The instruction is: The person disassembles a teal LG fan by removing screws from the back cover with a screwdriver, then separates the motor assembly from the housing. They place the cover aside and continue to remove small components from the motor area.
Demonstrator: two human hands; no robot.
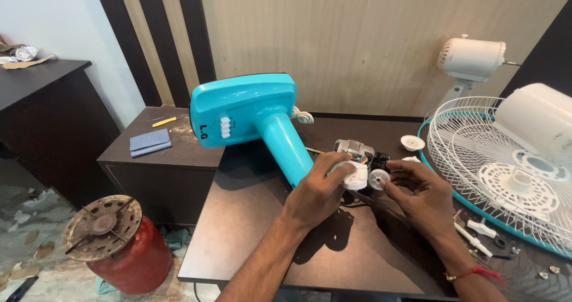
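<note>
A turquoise table-fan stand (253, 114) lies on its side on the dark table (250, 230), its neck pointing toward me. At the neck's end sits the bare fan motor (354, 150) with coloured wires. My left hand (319, 189) grips a white plastic part (356, 175) at the motor. My right hand (420, 189) pinches a small round white gear piece (379, 178) right beside it.
A white wire fan guard with a turquoise rim (488, 171) lies at the right, a white motor cover (539, 120) on it. Small white parts and screws (479, 233) are scattered nearby. A second white fan motor (471, 57) stands behind. A red gas cylinder (128, 254) stands on the floor.
</note>
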